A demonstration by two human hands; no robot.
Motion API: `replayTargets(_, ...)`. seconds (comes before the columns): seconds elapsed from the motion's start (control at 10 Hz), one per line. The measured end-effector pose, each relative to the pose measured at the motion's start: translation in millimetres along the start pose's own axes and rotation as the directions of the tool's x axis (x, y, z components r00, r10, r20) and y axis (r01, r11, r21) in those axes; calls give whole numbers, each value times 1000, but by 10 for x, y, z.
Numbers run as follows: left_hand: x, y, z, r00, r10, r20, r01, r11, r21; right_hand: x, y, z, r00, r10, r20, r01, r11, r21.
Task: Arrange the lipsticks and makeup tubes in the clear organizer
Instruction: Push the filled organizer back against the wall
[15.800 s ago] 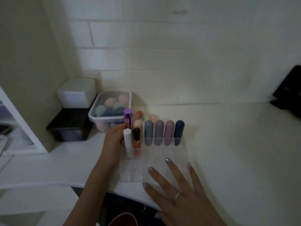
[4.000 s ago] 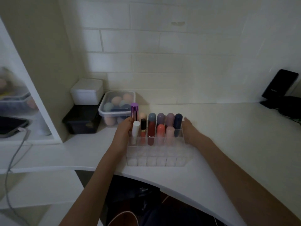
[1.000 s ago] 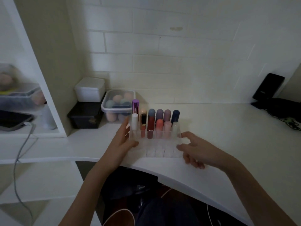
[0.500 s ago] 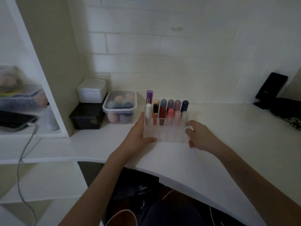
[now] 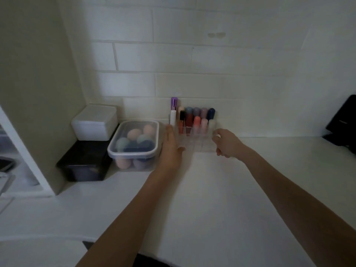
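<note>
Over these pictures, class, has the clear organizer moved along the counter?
Yes. The clear organizer has gone back toward the tiled wall, and now stands beside the sponge box, between the left hand and right hand.

The back wall (image 5: 221, 60) was pale brick-pattern tile, dim and evenly lit. A white bench (image 5: 221, 189) ran beneath it — its far left corner met a plain cream side panel (image 5: 36, 74). Left of that panel, white shelving (image 5: 21, 157) showed at the frame's edge, blurred.
</note>
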State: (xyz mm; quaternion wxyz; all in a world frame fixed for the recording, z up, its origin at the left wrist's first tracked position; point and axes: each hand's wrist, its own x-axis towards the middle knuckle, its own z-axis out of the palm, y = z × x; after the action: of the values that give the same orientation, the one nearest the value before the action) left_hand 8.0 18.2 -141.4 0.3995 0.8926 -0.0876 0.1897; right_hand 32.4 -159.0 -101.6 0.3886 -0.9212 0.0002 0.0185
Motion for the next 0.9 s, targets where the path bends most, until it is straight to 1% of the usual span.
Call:
replayTargets(0.1,36,-141,113,999,-14,-42,14,1000,15,54,84,56,1000,-3,13,3,1000,9)
replayTargets(0.3,-79,-150,7,993,-115,-3,115,993,13,56,47,239,997,-80,5,80,997,17)
replayTargets(0.4,-70,-156,33,993,-119,-12,119,986,117,54,62,279,996,-93,-7,93,994,52)
replayTargets(0.5,-106,-140,113,988,-149,-46,155,954,258,71,134,277,997,-65,-28,68,991,113)
replayTargets(0.6,-96,-118,192,995,-34,-92,81,804,589,63,153,263,999,-43,-9,44,989,145)
replayTargets(0.7,-119,-98,246,988,93,-126,13,754,657,14,70,192,980,-69,-185,83,994,69)
replayTargets(0.8,-109,-48,227,941,312,-133,-187,804,564,-43,-95,59,813,-230,-535,222,972,-82)
replayTargets(0.9,-87,2,178,913,399,-91,-322,838,441,30,-392,23,746,-473,-468,467,873,-138)
